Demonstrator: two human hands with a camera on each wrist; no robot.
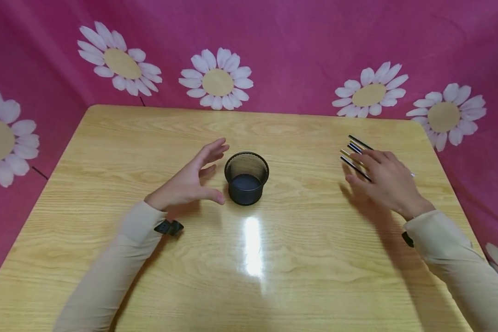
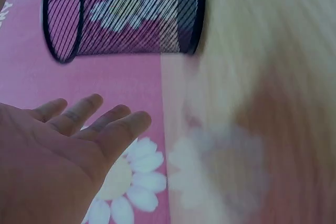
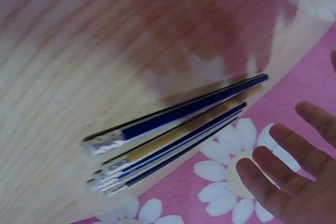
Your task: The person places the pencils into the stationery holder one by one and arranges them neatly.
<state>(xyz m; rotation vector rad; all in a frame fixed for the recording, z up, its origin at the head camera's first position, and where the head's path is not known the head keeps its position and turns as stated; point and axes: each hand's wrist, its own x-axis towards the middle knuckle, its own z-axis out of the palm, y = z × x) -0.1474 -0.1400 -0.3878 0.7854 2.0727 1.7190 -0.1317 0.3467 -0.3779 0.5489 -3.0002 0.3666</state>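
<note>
Fingers uncurled, left hand (image 1: pixel 188 182) and right hand (image 1: pixel 389 182) hover respectively by a light-looking mesh cup (image 1: pixel 246 195), best wall-gripped, and stiff-looking pencils (image 3: pixel 181 129).

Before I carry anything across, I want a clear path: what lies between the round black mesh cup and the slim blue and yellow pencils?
Only bare, pale wood-grain tabletop between cup and pencils; the head view shows it.

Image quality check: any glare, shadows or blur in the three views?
Head: fairly sharp; white glare streak on the table, near side of the cup; shadow beside the right hand. Left wrist: soft, table grain smeared, a daisy faintly mirrored in the tabletop. Right wrist: soft, dim; broad shadow above the pencils in frame, bright glints on their silvery ends.
</note>
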